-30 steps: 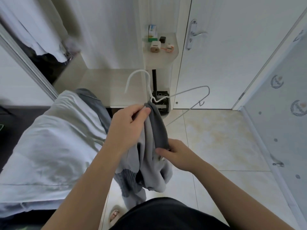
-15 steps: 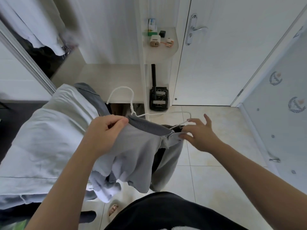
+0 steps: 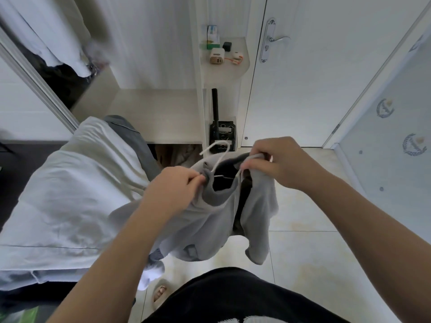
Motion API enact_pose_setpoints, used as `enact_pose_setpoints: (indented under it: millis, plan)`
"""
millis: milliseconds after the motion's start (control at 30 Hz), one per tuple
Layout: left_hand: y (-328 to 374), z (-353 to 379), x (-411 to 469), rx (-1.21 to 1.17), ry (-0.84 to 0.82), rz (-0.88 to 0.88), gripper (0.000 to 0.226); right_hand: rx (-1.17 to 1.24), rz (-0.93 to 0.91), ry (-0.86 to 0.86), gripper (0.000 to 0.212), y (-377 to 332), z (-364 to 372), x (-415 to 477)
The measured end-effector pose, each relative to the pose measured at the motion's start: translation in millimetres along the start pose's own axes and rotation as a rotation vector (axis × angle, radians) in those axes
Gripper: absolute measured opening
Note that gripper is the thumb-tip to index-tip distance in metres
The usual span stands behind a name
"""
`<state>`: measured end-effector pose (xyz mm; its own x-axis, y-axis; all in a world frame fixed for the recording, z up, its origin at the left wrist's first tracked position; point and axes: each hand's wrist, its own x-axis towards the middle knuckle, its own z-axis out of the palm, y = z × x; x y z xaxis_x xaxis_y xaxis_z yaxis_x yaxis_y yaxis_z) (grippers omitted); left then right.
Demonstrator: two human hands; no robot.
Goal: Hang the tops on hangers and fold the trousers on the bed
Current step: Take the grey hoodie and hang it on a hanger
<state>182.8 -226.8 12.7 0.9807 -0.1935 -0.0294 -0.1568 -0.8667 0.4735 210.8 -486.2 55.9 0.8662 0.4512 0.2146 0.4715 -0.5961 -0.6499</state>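
Observation:
A grey top (image 3: pixel 217 220) with a darker ribbed collar hangs in front of me over the tiled floor. A white wire hanger (image 3: pixel 215 151) sits inside its neck opening, its hook sticking out toward the wardrobe. My left hand (image 3: pixel 172 190) pinches the collar on the left side. My right hand (image 3: pixel 277 159) grips the collar's right side together with the hanger's arm. Most of the hanger is hidden inside the cloth. On the bed (image 3: pixel 60 194) at the left lies pale bedding, with a grey-blue garment (image 3: pixel 130 136) at its far edge.
An open wardrobe (image 3: pixel 158 108) stands ahead, with hung clothes (image 3: pixel 46 43) at upper left. A small shelf (image 3: pixel 228 64) carries little boxes and a charger. A white door (image 3: pixel 314 78) is right of it. A black holder (image 3: pixel 222 134) stands on the floor below the shelf.
My right hand came back from the hanger's far end and closed on the collar and hanger arm. The top now sits further onto the hanger, whose hook has swung toward the wardrobe.

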Motion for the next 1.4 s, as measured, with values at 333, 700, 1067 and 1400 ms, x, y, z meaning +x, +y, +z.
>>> enact_pose_setpoints:
  millis: [333,700,1067,1400]
  plan:
    - [20,-25,3,-0.309,0.164,0.305,0.020,0.061,0.011,0.062,0.025,-15,14,-1]
    - [8,-18,16,-0.169,0.264,0.341,0.021,0.122,0.135,0.042,0.033,-6,6,-4]
    - [-1,-18,32,-0.142,0.447,0.043,0.025,0.078,0.177,-0.079,0.030,-8,-11,-12]
    - [30,23,29,-0.483,0.494,-0.062,0.020,0.185,0.179,0.157,0.035,-21,0,7]
